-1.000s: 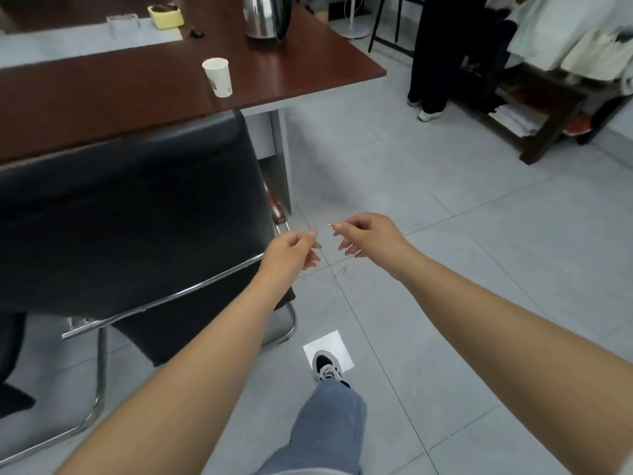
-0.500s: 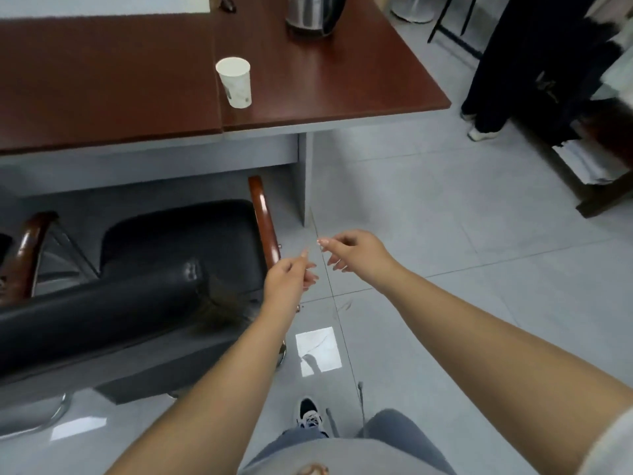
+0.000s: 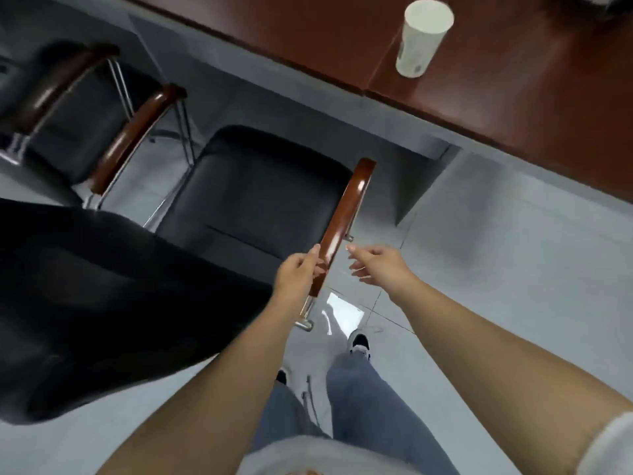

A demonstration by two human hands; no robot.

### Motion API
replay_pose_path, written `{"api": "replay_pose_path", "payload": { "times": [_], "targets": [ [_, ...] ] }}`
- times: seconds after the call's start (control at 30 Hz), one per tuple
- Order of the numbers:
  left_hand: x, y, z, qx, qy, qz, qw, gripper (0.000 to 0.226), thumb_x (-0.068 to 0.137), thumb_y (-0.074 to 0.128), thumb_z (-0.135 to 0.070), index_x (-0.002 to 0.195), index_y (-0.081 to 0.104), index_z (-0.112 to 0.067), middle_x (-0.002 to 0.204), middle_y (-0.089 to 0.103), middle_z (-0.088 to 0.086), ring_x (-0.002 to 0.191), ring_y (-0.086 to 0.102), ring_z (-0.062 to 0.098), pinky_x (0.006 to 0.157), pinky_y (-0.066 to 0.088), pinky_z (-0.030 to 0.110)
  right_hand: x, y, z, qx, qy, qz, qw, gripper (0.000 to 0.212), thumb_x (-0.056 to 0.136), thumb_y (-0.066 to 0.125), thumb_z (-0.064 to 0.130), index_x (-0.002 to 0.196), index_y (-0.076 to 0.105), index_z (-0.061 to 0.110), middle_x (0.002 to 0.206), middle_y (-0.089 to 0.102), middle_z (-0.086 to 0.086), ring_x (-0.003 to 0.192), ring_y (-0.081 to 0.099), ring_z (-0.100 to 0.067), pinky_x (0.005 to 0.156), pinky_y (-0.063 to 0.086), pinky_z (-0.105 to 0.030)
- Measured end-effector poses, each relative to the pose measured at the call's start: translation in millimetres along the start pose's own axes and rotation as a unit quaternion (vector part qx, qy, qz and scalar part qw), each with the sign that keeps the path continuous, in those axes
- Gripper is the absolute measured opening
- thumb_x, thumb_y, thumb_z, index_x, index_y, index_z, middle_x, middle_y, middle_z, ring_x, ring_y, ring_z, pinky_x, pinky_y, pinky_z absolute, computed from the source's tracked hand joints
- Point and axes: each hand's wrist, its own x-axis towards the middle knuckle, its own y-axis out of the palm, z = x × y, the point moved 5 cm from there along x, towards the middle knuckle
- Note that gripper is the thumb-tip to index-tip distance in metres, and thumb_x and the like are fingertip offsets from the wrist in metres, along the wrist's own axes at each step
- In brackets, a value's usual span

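Note:
A black chair [image 3: 260, 193] with glossy brown wooden armrests stands below me, pushed toward the desk. My left hand [image 3: 297, 273] is at the near end of its right armrest [image 3: 349, 207], thumb along the inner edge and fingertips curled onto the wood. My right hand [image 3: 376, 265] hovers just right of the armrest, fingers relaxed and spread, holding nothing. The chair's black backrest [image 3: 102, 286] fills the left foreground.
A white paper cup [image 3: 423, 39] stands on the reddish-brown desk [image 3: 513, 97] at the top right. A second black chair [image 3: 78, 108] stands at the upper left. My legs in blue trousers and a shoe [image 3: 359, 342] are on the grey tiled floor.
The view has tilted and swung down over the chair. My left hand has moved onto the right armrest; my right hand has opened and come beside it.

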Motion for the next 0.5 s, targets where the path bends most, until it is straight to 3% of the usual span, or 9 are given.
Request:
{"api": "replay_pose_path", "payload": {
  "times": [0.13,0.2,0.3,0.4,0.5],
  "targets": [
    [34,5,11,0.018,-0.038,-0.044,0.998,0.033,0.092,0.05,-0.042,0.094,0.061,-0.011,0.087,0.061,-0.002,0.086,0.056,0.013,0.072,0.041,0.025,39,4,-4,-0.019,0.041,0.045,0.998,0.046,0.086,0.062,0.039,0.109,0.061,-0.001,0.095,0.064,-0.012,0.083,0.058,-0.018,0.082,0.052,-0.03],
    [47,11,18,0.034,-0.048,-0.053,0.997,0.035,0.091,0.05,-0.045,0.095,0.061,-0.012,0.087,0.06,-0.002,0.085,0.056,0.014,0.067,0.04,0.023,58,10,-6,-0.022,0.062,0.062,0.996,0.044,0.084,0.064,0.042,0.103,0.061,0.003,0.102,0.064,-0.014,0.089,0.06,-0.019,0.087,0.051,-0.031],
    [58,20,33,0.078,-0.094,-0.007,0.993,0.043,0.093,0.044,-0.048,0.104,0.062,-0.011,0.094,0.061,0.002,0.084,0.057,0.015,0.066,0.04,0.024,81,24,-15,-0.023,0.102,0.089,0.991,0.041,0.083,0.063,0.048,0.096,0.058,0.01,0.107,0.063,-0.007,0.101,0.062,-0.02,0.089,0.052,-0.029],
    [62,27,46,0.105,-0.126,0.06,0.985,0.046,0.095,0.038,-0.048,0.104,0.063,-0.011,0.094,0.06,0.007,0.082,0.056,0.018,0.067,0.041,0.024,97,35,-27,0.035,0.133,0.098,0.986,0.048,0.083,0.063,0.048,0.111,0.058,0.009,0.112,0.064,-0.004,0.106,0.06,-0.018,0.097,0.049,-0.034],
    [67,25,54,0.11,-0.119,0.067,0.984,0.046,0.096,0.038,-0.046,0.106,0.063,-0.009,0.087,0.06,0.005,0.077,0.056,0.017,0.071,0.044,0.025,104,45,-32,0.121,0.157,0.109,0.974,0.045,0.085,0.064,0.041,0.115,0.058,0.008,0.11,0.067,-0.007,0.106,0.062,-0.021,0.091,0.051,-0.032]
  ]
}}
